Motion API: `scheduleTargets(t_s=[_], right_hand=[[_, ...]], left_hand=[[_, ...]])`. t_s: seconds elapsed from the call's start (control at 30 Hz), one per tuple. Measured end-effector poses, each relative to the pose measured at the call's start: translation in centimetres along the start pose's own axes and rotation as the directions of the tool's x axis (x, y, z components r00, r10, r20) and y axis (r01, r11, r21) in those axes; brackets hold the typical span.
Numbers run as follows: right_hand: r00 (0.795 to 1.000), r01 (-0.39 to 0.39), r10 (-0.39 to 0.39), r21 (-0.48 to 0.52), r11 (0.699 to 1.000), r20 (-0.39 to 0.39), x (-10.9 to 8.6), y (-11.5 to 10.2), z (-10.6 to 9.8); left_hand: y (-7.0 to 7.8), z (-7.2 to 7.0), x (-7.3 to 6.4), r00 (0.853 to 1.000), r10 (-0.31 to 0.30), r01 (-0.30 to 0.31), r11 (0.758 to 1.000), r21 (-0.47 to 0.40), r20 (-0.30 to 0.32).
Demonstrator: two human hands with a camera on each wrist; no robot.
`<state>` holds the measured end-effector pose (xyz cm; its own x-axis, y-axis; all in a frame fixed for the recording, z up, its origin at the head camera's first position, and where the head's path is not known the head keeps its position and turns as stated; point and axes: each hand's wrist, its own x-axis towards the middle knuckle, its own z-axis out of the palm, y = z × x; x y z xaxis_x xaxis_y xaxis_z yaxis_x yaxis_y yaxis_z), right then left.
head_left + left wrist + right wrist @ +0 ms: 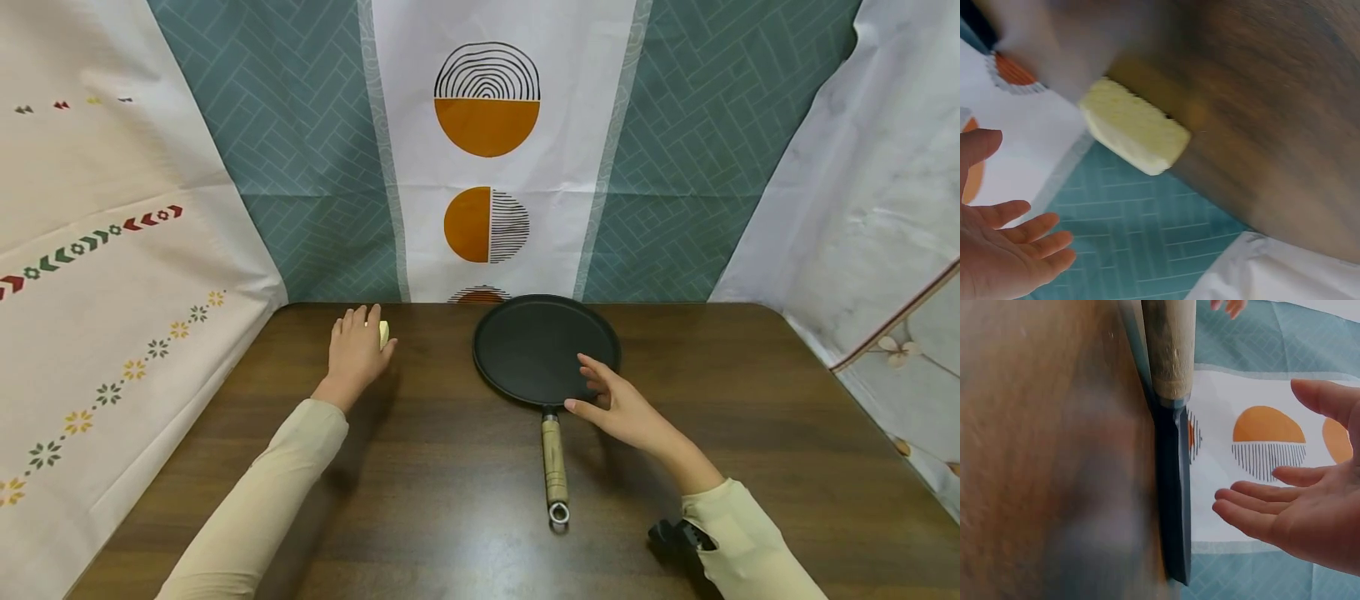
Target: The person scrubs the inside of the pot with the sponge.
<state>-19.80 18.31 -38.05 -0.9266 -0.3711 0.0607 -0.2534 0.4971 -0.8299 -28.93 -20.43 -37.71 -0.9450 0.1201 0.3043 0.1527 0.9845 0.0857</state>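
A black flat round pan (546,350) with a wooden handle (554,458) lies on the table, its handle toward the front edge. My right hand (618,408) hovers over the pan's right side near the handle joint, fingers spread and thumb apart. In the right wrist view nothing touches the palm of that hand (1310,506). At the back left, a pale yellow sponge-like block (1135,128) sits on the table, partly hidden by my left hand (357,350) in the head view. The left wrist view shows the left fingers (1029,231) loosely extended, apart from the block.
The brown wooden table (450,500) ends at a patterned curtain (315,150) along the back. White cloth with printed flowers (112,375) hangs on the left, and another pale cloth (877,192) on the right. A black strap device (678,536) sits at the right wrist.
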Motion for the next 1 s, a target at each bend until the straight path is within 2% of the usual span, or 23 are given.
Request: scheduleTargets(t_s=[0.3,0.47,0.57,0.7,0.83,1.0], right_hand=[[0.993,-0.08,0.064,0.174,0.981,0.097,-0.7,0.2,0.3],[0.982,-0.144,0.108,0.25,0.957,0.154,-1.2,0.6,0.5],[0.976,-0.168,0.115,0.31,0.936,0.183,-1.4,0.8,0.6],[0.964,-0.22,0.137,0.399,0.89,0.227,-1.4,1.1,1.1],[0.95,-0.277,0.173,0.438,0.855,0.262,-1.5,1.0,1.8],[0.942,-0.312,0.206,0.472,0.825,0.263,-1.4,0.7,2.7]], left_hand=[[-1.7,1.7,0.9,0.996,-0.073,0.074,0.997,-0.02,0.057],[-2.4,2.5,1.2,0.986,-0.125,0.128,0.992,-0.018,0.115],[-2.5,2.9,1.3,0.976,-0.143,0.147,0.989,-0.014,0.161],[-2.6,3.2,1.5,0.964,-0.157,0.168,0.985,-0.035,0.214],[-2.6,3.3,1.5,0.95,-0.172,0.189,0.981,-0.043,0.259],[-2.7,3.6,1.4,0.947,-0.177,0.192,0.981,-0.029,0.268]])
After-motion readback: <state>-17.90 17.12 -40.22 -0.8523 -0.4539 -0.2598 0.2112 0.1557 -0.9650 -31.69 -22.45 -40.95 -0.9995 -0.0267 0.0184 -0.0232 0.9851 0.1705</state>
